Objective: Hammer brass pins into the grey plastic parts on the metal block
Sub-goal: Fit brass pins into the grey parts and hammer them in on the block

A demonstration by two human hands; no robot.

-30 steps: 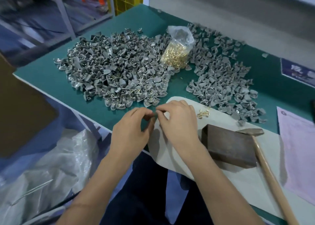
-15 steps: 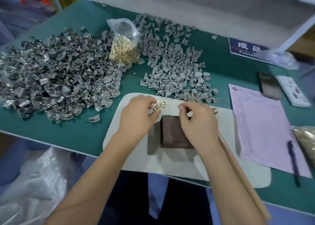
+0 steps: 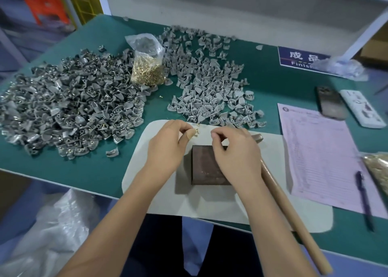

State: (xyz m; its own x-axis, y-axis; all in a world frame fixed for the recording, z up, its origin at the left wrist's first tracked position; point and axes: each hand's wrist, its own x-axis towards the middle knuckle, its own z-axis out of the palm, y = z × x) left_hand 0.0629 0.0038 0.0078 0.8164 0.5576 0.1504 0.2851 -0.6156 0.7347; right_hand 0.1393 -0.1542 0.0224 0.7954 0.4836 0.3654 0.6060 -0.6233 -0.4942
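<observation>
The dark metal block [image 3: 206, 167] lies on a white mat [image 3: 159, 199]. My left hand [image 3: 168, 148] is at the block's far left corner, thumb and fingers pinching at a few loose brass pins [image 3: 197, 131] on the mat. My right hand [image 3: 233, 153] covers the block's right side, its fingertips curled and pinched on a small grey plastic part that the fingers mostly hide. The hammer [image 3: 294, 222] lies right of the block under my right forearm, its head [image 3: 257, 137] at the far end. Neither hand touches it.
Grey plastic parts are heaped at left [image 3: 69, 109] and behind the mat [image 3: 212, 88]. A bag of brass pins [image 3: 148, 67] stands between the heaps. A pink form [image 3: 321, 157], a pen [image 3: 364, 199], a phone [image 3: 330, 103] and a remote [image 3: 362, 107] lie at right.
The view has swung right from the left heap to the block. My hands, joined on one part a second ago, have separated; the left has gone to the loose pins, the right over the block.
</observation>
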